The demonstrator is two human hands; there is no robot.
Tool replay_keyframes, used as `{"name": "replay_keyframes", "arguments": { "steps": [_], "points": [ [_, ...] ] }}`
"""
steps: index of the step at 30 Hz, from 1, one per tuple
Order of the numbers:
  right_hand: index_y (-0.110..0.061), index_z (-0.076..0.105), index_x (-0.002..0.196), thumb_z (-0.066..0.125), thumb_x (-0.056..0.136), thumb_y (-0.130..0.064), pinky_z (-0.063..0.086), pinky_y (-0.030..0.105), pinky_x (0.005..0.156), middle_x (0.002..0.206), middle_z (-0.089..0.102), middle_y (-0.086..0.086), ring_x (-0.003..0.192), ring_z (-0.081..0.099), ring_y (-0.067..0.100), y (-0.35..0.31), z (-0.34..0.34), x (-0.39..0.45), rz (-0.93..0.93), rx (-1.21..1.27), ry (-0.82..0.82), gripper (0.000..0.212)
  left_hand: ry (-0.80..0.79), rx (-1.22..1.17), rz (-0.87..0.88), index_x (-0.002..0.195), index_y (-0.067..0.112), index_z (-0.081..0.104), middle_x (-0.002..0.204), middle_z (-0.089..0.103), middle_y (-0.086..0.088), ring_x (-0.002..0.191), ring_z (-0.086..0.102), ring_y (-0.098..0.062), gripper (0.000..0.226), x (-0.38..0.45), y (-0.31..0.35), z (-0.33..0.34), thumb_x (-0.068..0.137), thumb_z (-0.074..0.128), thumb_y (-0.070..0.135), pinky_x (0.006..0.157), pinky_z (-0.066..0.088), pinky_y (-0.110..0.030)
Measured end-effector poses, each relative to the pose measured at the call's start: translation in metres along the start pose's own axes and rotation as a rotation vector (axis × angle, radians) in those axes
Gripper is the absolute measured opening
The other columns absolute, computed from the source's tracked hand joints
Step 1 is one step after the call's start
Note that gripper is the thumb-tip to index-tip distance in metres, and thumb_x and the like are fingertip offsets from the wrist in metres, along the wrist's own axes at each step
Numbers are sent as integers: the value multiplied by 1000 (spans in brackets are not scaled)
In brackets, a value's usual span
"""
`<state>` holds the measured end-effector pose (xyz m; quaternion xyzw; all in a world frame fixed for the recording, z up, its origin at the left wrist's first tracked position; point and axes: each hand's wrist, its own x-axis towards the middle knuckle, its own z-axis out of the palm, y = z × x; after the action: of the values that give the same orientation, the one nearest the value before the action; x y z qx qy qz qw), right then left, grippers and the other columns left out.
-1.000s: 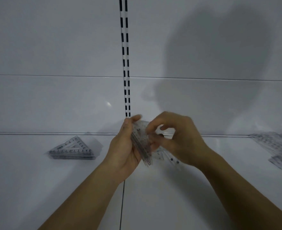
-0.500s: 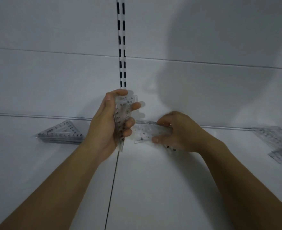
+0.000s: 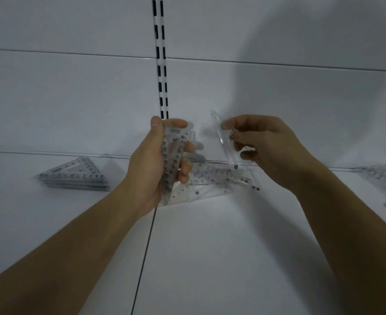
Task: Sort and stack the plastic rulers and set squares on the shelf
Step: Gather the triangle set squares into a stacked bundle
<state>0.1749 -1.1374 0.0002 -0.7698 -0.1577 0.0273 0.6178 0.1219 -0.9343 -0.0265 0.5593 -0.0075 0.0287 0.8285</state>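
Observation:
My left hand (image 3: pixel 157 162) grips a bunch of clear plastic set squares (image 3: pixel 173 160), held on edge above the white shelf (image 3: pixel 210 246). To its right, my right hand (image 3: pixel 262 144) pinches one clear set square (image 3: pixel 225 142) between thumb and fingers, lifted and tilted, its top corner pointing up-left. Under both hands lie several loose clear rulers and set squares (image 3: pixel 210 180) flat on the shelf near the back wall. A neat stack of triangular set squares (image 3: pixel 73 176) rests at the left.
Another heap of clear rulers (image 3: pixel 385 180) lies at the far right edge of the shelf. A slotted upright rail (image 3: pixel 161 64) runs down the white back wall. A seam (image 3: pixel 146 246) divides the shelf boards.
My right hand has lifted one set square off the loose pile and raised it. My left hand holds its bunch much as before.

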Motion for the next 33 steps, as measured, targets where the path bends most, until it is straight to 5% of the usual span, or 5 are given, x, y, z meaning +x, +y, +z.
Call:
{"name": "replay_keyframes", "arguments": {
  "steps": [9, 20, 24, 27, 33],
  "points": [
    [-26, 76, 87, 71, 88, -3, 55, 29, 87, 93, 77, -5, 95, 70, 17, -11, 25, -8, -409, 60, 224, 24, -67, -98, -290, 124, 12, 66, 118, 67, -27, 65, 69, -28, 59, -2, -3, 6, 101, 34, 56, 54, 59, -32],
    [-9, 66, 89, 59, 91, 11, 56, 30, 75, 93, 75, 10, 86, 73, 25, -6, 30, -6, -277, 305, 143, 21, -76, -284, -346, 121, 12, 67, 102, 70, -20, 62, 68, -25, 57, 0, -3, 7, 99, 39, 56, 53, 58, -31],
    [-4, 68, 80, 72, 80, 12, 59, 30, 69, 89, 76, 7, 76, 74, 30, -8, 35, -11, -328, 163, 23, 16, -32, -369, -281, 123, 8, 62, 109, 72, -17, 83, 73, -30, 56, 2, -3, 7, 101, 37, 53, 64, 61, -38],
    [-20, 73, 81, 79, 81, -3, 56, 36, 70, 81, 75, -7, 77, 72, 16, -1, 41, -11, -467, -274, 45, 18, 8, -407, -230, 127, 16, 62, 114, 72, -17, 91, 74, -28, 55, 3, 0, 4, 100, 34, 54, 72, 62, -41],
    [-26, 75, 84, 81, 78, -6, 43, 9, 72, 82, 70, -15, 81, 64, 7, 2, 44, -11, -610, -529, 85, 22, -15, -317, -159, 129, 19, 61, 118, 70, -19, 104, 71, -32, 61, 2, 0, 1, 100, 25, 58, 84, 60, -48]
  ]
}}
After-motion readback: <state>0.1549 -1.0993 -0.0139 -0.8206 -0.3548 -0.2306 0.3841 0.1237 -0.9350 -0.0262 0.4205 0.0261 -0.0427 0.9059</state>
